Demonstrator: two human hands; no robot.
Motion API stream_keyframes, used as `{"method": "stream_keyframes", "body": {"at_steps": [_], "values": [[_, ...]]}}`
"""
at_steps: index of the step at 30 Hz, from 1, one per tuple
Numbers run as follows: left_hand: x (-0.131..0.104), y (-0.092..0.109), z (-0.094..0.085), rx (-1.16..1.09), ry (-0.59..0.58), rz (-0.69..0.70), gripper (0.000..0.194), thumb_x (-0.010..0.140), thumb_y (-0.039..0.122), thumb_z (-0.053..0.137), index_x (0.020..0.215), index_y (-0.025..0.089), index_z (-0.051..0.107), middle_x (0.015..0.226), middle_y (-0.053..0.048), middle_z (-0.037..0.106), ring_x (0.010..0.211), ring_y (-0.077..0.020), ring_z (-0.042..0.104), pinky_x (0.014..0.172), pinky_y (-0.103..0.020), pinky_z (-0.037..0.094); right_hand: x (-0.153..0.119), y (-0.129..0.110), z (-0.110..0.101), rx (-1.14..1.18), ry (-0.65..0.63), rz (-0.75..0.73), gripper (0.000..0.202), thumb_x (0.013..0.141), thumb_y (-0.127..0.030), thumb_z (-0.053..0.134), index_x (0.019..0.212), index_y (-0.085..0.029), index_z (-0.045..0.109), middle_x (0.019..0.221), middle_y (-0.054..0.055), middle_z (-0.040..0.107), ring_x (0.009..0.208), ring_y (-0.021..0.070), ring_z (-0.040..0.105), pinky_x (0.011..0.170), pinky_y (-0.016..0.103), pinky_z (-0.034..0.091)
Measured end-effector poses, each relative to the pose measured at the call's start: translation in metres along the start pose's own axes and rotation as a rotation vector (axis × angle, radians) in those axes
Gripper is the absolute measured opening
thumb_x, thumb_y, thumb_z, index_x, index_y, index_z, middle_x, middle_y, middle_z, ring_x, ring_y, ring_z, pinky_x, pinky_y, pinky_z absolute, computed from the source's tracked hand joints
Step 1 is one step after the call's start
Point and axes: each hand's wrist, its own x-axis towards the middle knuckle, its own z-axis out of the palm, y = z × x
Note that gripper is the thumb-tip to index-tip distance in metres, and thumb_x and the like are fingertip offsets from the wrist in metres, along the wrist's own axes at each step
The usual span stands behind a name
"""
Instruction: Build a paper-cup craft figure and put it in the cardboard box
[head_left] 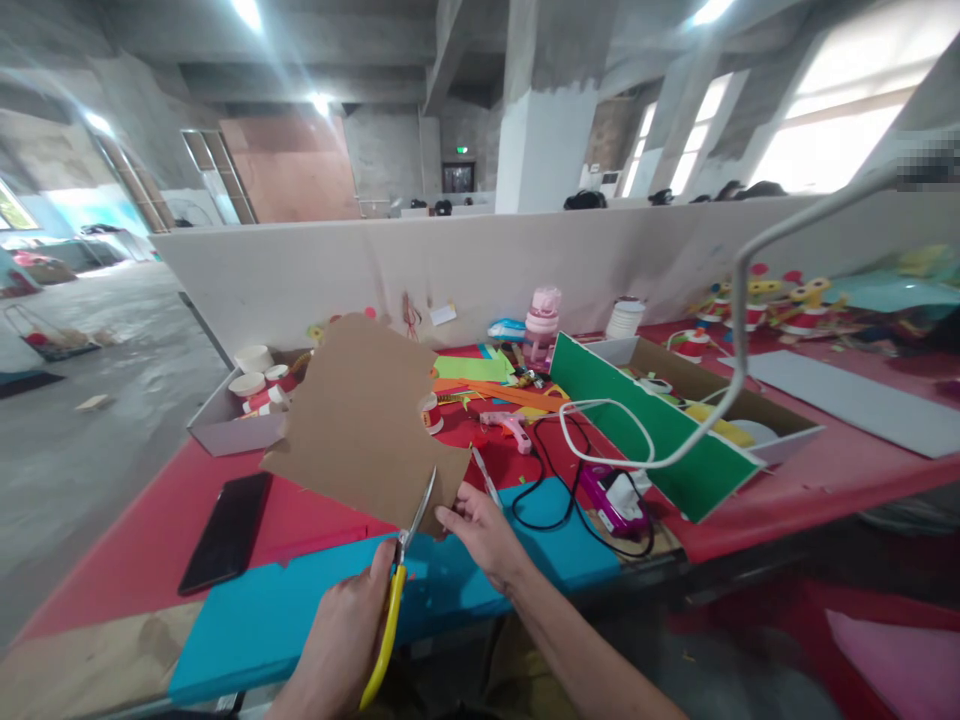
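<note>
My left hand [346, 622] is closed round the yellow handles of a pair of scissors [391, 628]. The metal blades point up and away, lying against the lower edge of a large brown cardboard sheet [367, 410]. That sheet is tilted up and has an uneven outline. My right hand [481, 532] pinches its lower right corner between thumb and fingers, just right of the blades. A white pen-like tool [486, 474] lies beyond my right hand. Below the sheet, a blue board [300, 610] runs along the table's front edge.
A black phone [226, 532] lies at left, near a box of paper cups [225, 425]. Right of centre are a pink glue gun [510, 428], a purple power strip [616, 505] with black cable, and a green-sided box [652, 440]. A white bent lamp arm [741, 300] overhangs the right side.
</note>
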Motion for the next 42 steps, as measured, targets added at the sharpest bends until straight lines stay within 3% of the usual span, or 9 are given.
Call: {"method": "stream_keyframes", "body": {"at_steps": [5,8,12,16,22,27,32,38,42], "values": [[-0.003,0.004,-0.003,0.020,-0.024,-0.056,0.042,0.091,0.018,0.034,0.133,0.017,0.031,0.085,-0.008,0.069,0.078,-0.0225,0.069,0.060,-0.025,0.038,-0.001,-0.007,-0.002,0.024,-0.030,-0.027,0.034,0.073,-0.041,0.073,0.099,-0.020,0.063,0.087,0.002,0.069,0.073,0.0156,0.061,0.067,0.028,0.048],[-0.002,0.004,-0.002,0.096,-0.018,-0.090,0.044,0.090,0.017,0.033,0.135,0.016,0.031,0.092,-0.011,0.069,0.083,-0.0241,0.069,0.064,-0.027,0.041,0.002,-0.014,-0.007,0.012,0.022,-0.076,0.034,0.078,-0.043,0.068,0.104,-0.022,0.063,0.088,0.001,0.068,0.068,0.0130,0.057,0.061,0.025,0.044],[-0.004,-0.003,0.006,0.056,0.017,-0.029,0.047,0.089,0.018,0.033,0.136,0.017,0.028,0.109,-0.015,0.067,0.090,-0.0251,0.068,0.070,-0.029,0.044,0.008,-0.016,-0.010,0.024,0.000,-0.042,0.034,0.078,-0.044,0.067,0.103,-0.021,0.064,0.082,0.000,0.066,0.057,0.0100,0.050,0.051,0.022,0.038],[-0.008,-0.005,0.010,-0.066,-0.006,0.016,0.049,0.090,0.019,0.031,0.139,0.019,0.022,0.107,-0.012,0.068,0.087,-0.0227,0.068,0.069,-0.028,0.044,0.008,-0.009,-0.007,0.028,0.038,-0.075,0.032,0.077,-0.044,0.067,0.097,-0.020,0.064,0.074,-0.001,0.062,0.055,0.0095,0.046,0.050,0.022,0.037],[-0.010,0.011,-0.006,-0.009,-0.117,-0.105,0.053,0.086,0.017,0.037,0.138,0.020,0.026,0.108,-0.013,0.068,0.093,-0.0256,0.068,0.069,-0.028,0.044,0.002,-0.004,-0.004,-0.091,0.110,-0.146,0.029,0.081,-0.046,0.064,0.087,-0.018,0.061,0.063,-0.004,0.051,0.052,0.0092,0.043,0.049,0.023,0.037],[-0.010,0.011,-0.012,-0.012,-0.113,-0.079,0.055,0.086,0.016,0.036,0.140,0.019,0.023,0.113,-0.015,0.066,0.095,-0.0247,0.067,0.072,-0.028,0.046,0.002,-0.004,-0.002,-0.102,0.154,-0.176,0.030,0.082,-0.048,0.061,0.086,-0.018,0.060,0.062,-0.004,0.051,0.053,0.0101,0.044,0.049,0.023,0.039],[-0.009,0.009,-0.009,0.015,-0.080,-0.085,0.053,0.088,0.016,0.033,0.141,0.017,0.025,0.122,-0.017,0.062,0.099,-0.0256,0.066,0.077,-0.031,0.048,0.003,-0.003,-0.004,-0.078,0.089,-0.093,0.031,0.078,-0.047,0.064,0.087,-0.017,0.060,0.061,-0.004,0.050,0.051,0.0093,0.044,0.048,0.022,0.039],[-0.007,0.000,0.005,0.008,0.053,-0.059,0.052,0.086,0.012,0.035,0.137,0.016,0.031,0.128,-0.020,0.058,0.101,-0.0250,0.065,0.079,-0.032,0.048,-0.004,0.000,-0.005,-0.286,0.155,-0.169,0.030,0.082,-0.048,0.059,0.087,-0.018,0.061,0.063,-0.003,0.054,0.051,0.0099,0.046,0.048,0.023,0.039],[-0.006,-0.010,0.010,-0.130,0.090,0.042,0.031,0.086,0.016,0.039,0.114,0.020,0.050,0.103,-0.013,0.067,0.087,-0.0222,0.068,0.071,-0.026,0.048,-0.004,0.003,-0.004,-0.098,0.048,-0.020,0.031,0.076,-0.048,0.065,0.081,-0.018,0.058,0.058,-0.006,0.049,0.046,0.0083,0.043,0.044,0.022,0.037]]}}
